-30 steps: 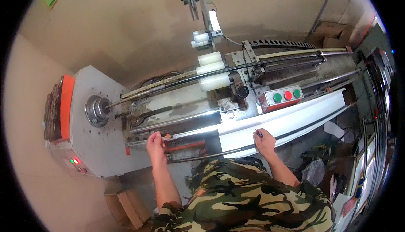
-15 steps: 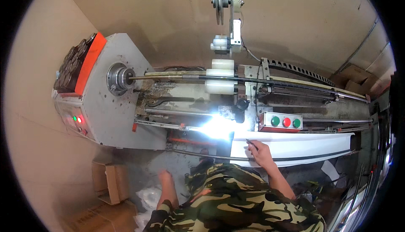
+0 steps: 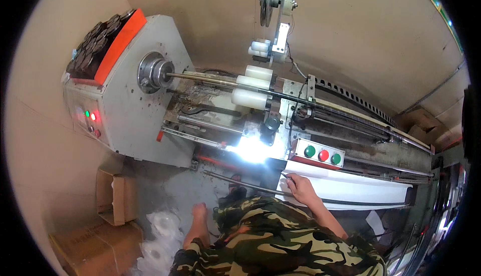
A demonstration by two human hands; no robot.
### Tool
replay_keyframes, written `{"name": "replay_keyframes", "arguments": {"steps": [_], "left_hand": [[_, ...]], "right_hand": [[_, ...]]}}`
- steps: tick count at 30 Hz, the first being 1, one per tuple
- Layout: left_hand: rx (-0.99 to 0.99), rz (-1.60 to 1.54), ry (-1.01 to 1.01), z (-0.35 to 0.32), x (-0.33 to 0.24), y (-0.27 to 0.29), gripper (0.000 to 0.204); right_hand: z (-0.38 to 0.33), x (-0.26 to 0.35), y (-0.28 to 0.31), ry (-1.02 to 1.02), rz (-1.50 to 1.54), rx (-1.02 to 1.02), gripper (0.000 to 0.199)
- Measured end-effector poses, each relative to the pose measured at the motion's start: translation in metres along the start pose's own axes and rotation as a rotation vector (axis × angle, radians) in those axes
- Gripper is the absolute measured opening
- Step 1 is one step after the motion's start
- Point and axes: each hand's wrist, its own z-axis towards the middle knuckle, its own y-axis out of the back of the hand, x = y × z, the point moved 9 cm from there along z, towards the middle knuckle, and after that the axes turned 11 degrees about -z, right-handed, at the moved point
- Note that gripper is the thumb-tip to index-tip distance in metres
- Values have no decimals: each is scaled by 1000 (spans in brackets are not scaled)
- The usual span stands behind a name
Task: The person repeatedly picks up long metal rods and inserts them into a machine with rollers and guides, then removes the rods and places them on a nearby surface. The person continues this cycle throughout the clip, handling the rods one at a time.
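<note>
Pinching a slim dark tool (image 3: 284, 175) between thumb and fingers, the person's right hand (image 3: 302, 189) reaches over the white sheet (image 3: 350, 185) in the head view, the only view given. The tool's tip points up and left, near the sheet's left end, just below a bright glare on the machine (image 3: 135, 100). The left hand (image 3: 199, 211) hangs low beside the camouflage clothing (image 3: 270, 236), over the floor and well apart from the right; its fingers are too blurred to tell whether they are open or closed. A dark rod (image 3: 240, 181) runs along the sheet, its left end jutting past it. Above the right hand sits the button box (image 3: 318, 153), with one red button between two green ones. Farther back, a long shaft (image 3: 208, 80) extends from the chuck (image 3: 163, 73) past white rollers (image 3: 250, 98). A wrench (image 3: 215, 110) lies on the bed in front of the shaft. Cartons (image 3: 117, 201) and clear plastic bags (image 3: 161, 236) lie at lower left.
</note>
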Motion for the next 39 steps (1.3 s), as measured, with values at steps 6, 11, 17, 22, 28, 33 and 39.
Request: {"name": "replay_keyframes", "arguments": {"steps": [6,11,17,22,28,33,39], "left_hand": [[-119,180,-354,25,27,-8,12],[28,522,-81,9,6,-28,23],[-54,472,-1,-17,-26,13,25],[-472,28,-76,-42,-163,77,23],[-537,-75,-715,-99,-399,77,30],[-213,89,-1212,-174,-603,-28,46],[-126,640,-1316,-172,-710,-119,91]], "right_hand": [[5,1,20,115,79,100,24],[23,19,64,323,-35,-64,21],[93,101,121,711,-129,-320,17],[156,129,87,772,-375,-168,25],[169,119,64,660,-565,-176,24],[179,132,53,647,-578,-97,25],[191,149,35,702,-478,-153,22]]}}
